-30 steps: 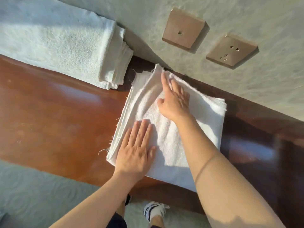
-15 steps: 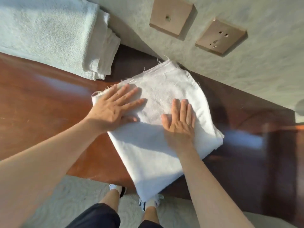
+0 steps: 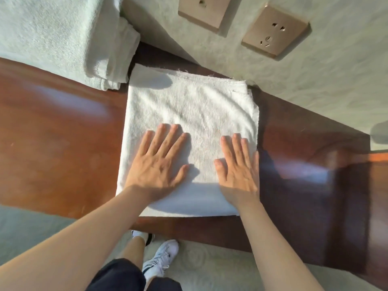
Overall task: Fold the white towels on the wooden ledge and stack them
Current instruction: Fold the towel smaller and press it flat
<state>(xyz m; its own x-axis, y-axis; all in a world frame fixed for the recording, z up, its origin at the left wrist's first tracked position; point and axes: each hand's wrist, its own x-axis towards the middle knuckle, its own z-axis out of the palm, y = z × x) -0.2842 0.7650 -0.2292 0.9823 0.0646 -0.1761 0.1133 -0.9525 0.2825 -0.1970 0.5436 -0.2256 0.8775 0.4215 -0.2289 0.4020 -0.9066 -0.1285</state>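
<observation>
Progress: one towel point(image 3: 189, 114) folded to a rough square, lying flat on the wooden ledge point(image 3: 63, 133), near edge close to the ledge front, far edge close to the wall point(image 3: 315, 76). Left hand point(image 3: 156, 164) flat on its near-left part, fingers straight and spread, gripping nothing. Right hand point(image 3: 237, 166) flat on its near-right part, fingers straight and together, gripping nothing. Both palms down, pressing or smoothing. Layered edges visible at the far-right corner; loose threads along the far hem. Judged: fold on this piece complete or nearly so, flattening in hand.

Stack point(image 3: 63, 38) of folded white cloth at the far left on the same ledge, rounded fold ends facing the towel, just beside its far-left corner; whether touching, cannot tell. Number of pieces in the stack not countable: several layers at the end, upper part cut off by the frame edge.

Remaining, as judged: transfer of the square towel onto the stack, not yet done. No unfolded towels in view; whether more lie out of frame, cannot tell.

Count: towels under the hands, one. Stacks, one. Hands, two. Wall plates, two: a socket point(image 3: 275, 30) and a plain plate point(image 3: 201, 11), partly cut off. Shoes point(image 3: 161, 259) on the floor, two in part.
</observation>
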